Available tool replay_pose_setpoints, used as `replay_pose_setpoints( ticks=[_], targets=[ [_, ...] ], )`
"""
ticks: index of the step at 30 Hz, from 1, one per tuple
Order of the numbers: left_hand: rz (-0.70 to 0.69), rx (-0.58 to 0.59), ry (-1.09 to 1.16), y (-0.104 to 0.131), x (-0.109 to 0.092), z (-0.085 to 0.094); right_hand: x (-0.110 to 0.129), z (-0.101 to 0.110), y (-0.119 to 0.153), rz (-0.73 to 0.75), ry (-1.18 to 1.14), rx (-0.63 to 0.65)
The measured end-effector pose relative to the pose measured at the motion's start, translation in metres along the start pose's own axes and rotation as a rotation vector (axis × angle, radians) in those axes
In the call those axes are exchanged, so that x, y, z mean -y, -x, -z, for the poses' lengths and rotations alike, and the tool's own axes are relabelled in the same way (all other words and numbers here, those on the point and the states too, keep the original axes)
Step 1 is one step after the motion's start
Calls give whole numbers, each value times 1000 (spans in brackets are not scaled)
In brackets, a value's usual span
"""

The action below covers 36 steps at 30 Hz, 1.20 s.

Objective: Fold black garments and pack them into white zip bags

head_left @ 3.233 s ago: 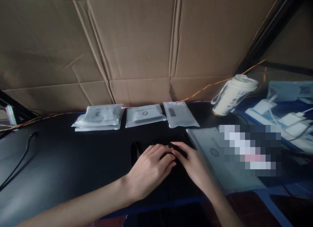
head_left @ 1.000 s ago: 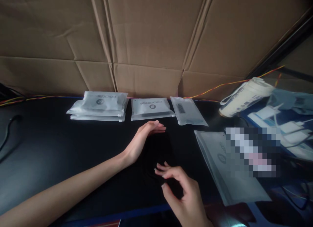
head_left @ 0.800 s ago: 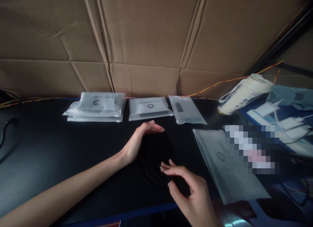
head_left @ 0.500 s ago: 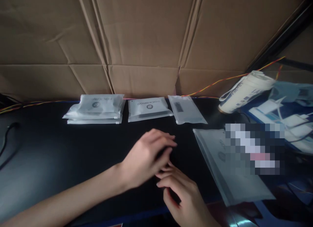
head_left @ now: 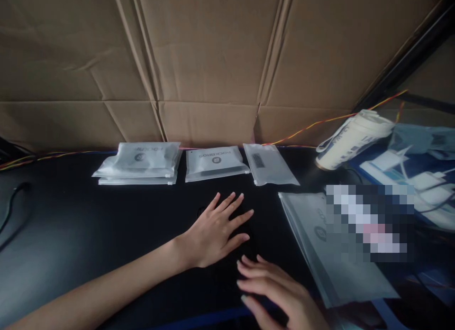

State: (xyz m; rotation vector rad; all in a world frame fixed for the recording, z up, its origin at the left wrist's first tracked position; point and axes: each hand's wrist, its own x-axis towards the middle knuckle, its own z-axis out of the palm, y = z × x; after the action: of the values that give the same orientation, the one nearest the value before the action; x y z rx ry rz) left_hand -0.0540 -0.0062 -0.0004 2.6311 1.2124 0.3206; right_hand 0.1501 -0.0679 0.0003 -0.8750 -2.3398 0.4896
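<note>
So the left hand (head_left: pixel 215 235) is lying palm down just about mid-desk, fingers and thumb spread wide, and as far as I can see it isn't gripping anything. It's covering part of a black item (head_left: pixel 201 210), with a thin loop edge poking out by the back of the hand on its outer side. Honestly, black stuff on a black tabletop (head_left: pixel 106 235) is making it tough, so I can't tell its full shape or how hard the palm is pressing.

The right hand (head_left: pixel 282 292) is sitting closer to the body, thumb held away from the gently curved fingers, so it's loosely open with nothing visible in its grasp. Its fingertips are pointing toward the left thumb, near it but not touching. Can't tell whether they're touching the black item.

Along the back, a stack of frosted bags (head_left: pixel 142 161) is lying on the left, then a ROCKBROS bag (head_left: pixel 213 163), then a bag with a dark label (head_left: pixel 272 165). A larger zip bag (head_left: pixel 316 235) is lying to the right of the hands, partly hidden by pixelation. Behind that, a white tumbler (head_left: pixel 355 139) is standing near a power strip (head_left: pixel 387 178).
</note>
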Motion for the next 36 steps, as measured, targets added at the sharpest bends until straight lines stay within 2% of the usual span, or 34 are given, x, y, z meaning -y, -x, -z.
replay_pose_setpoints(
  ticks=[4,7,14,19,22,24,27,29,31,33,36],
  targets=[
    [89,-38,-42,2,-5,-3,-7,1,2,-330,47,-195],
    [152,-67,-47,3,-7,-7,-10,-5,-2,-472,115,-197],
    [264,-159,11,6,-12,-12,-14,-12,-24,-570,220,-64],
    [272,-332,145,10,-13,-10,-11,-6,-37,-617,-41,38],
    [239,-474,216,13,-14,-8,-6,-1,-40,-676,-179,58],
    [202,-556,234,15,-16,-8,-5,4,-40,-691,-175,34],
    [127,-646,199,16,-17,-8,-10,16,-43,-647,-41,-124],
    [95,-684,125,15,-17,-9,-16,25,-47,-569,89,-251],
    [99,-706,22,13,-16,-11,-22,31,-50,-458,210,-325],
    [119,-702,-83,12,-17,-13,-27,29,-51,-323,294,-332],
    [97,-628,-225,12,-21,-15,-30,13,-46,-109,325,-240]
  ],
)
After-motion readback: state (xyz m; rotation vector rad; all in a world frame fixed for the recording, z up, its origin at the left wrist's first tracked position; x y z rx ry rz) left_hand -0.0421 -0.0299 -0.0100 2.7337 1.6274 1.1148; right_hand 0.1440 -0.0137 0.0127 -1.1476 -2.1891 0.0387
